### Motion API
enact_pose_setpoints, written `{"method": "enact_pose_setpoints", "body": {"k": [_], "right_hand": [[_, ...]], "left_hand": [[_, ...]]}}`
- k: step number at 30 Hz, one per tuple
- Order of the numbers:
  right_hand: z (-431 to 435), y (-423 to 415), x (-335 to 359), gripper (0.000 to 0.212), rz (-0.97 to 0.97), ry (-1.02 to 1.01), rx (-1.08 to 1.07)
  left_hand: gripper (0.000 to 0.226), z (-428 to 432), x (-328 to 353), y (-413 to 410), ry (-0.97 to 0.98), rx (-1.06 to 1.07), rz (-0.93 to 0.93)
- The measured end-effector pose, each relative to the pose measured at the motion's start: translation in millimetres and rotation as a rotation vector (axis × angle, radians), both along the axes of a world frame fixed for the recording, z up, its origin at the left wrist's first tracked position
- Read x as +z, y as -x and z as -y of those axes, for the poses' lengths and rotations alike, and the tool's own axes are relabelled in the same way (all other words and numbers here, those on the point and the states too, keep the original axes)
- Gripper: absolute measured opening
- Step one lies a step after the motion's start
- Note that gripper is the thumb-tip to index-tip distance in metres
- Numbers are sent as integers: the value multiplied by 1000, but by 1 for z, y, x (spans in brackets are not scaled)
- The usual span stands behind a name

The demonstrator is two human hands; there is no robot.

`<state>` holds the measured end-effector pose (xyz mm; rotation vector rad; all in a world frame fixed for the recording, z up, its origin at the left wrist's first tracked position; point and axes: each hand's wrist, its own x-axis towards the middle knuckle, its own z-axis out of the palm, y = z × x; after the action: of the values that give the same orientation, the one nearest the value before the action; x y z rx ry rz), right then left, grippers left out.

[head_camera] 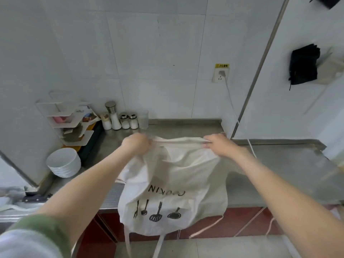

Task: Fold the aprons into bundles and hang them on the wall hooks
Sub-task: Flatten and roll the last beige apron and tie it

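Both hands, left (136,144) and right (221,145), pinch the far edge of the limp white cotton apron with black utensil print (167,192), stretched above the steel table (279,174), its lower part hanging past the front. Light and floppy, it looks likely to sag, so corners seem the best hold

Apron (173,183) over counter (279,174), overhanging front edge; left hand (135,144), right hand (219,145) grip its top corners. Jars (121,120) behind, at wall. Bowl stack (64,162) left. Bundle (303,65) on right wall.
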<state>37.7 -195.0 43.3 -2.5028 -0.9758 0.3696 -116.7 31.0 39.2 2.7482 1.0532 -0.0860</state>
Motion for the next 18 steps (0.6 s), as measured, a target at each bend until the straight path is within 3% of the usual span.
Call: {"method": "enact_pose_setpoints", "body": {"k": [2, 5, 9, 11, 14, 16, 18], "right_hand": [[1, -6, -10, 36, -14, -54, -52], [2, -13, -10, 20, -27, -105, -79], [-2, -13, 0, 17, -58, -189, -58], [-8, -8, 9, 26, -36, -230, -1], [-18, 8, 24, 33, -5, -222, 147], [-24, 16, 36, 35, -3, -243, 238], [-27, 19, 46, 36, 4, -298, 274]], "left_hand": [[40, -7, -12, 3, -27, 18, 2], [40, -16, -13, 1, -3, -28, 117], [64, -9, -6, 5, 134, -111, 93], [81, 3, -3, 6, 142, -142, 86], [101, 27, 4, -3, 45, -232, 278], [88, 42, 9, -18, -11, -347, 357], [47, 54, 18, -31, 9, -416, 346]]}}
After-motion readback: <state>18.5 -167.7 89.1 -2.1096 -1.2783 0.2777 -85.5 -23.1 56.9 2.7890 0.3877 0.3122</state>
